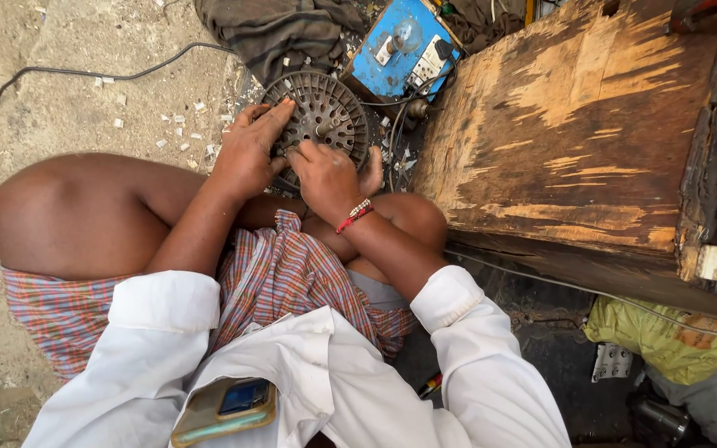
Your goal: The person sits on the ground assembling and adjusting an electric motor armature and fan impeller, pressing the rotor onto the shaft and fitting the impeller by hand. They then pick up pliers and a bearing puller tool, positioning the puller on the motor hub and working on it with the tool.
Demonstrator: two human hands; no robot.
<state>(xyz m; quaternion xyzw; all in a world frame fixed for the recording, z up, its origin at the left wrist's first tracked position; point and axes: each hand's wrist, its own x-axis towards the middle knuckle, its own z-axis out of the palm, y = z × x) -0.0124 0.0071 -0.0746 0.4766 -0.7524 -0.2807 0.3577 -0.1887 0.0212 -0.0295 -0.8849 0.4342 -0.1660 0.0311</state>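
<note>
Your two hands meet on a round, dark metal fan motor cover (324, 116) that sits just above the middle of the frame, resting on the ground in front of your folded legs. The cover is a disc with rings of small holes, so it has no real long axis; its perforated face tilts up toward you, with the hub at its centre and its far rim pointing at the top of the frame. Your left hand (249, 151) lies on the left side of the disc, fingers stretched out flat over the rim and face, pressing on it rather than closing round it. Your right hand (325, 176) covers the lower edge nearest you, fingers curled down onto the face near the hub; whether they pinch some small part there you cannot tell, as the knuckles hide the tips. Most of the disc therefore shows above and to the right of both hands. A red thread band (354, 217) circles your right wrist. Just beyond the cover, toward the top of the frame, lies a blue switch board (400, 62) with a bulb and sockets. A worn wooden box (574, 124) fills the upper right. A black cable (85, 75) runs over the dusty ground in the upper left, and a phone (230, 408) sticks out of your shirt pocket at the bottom.
</note>
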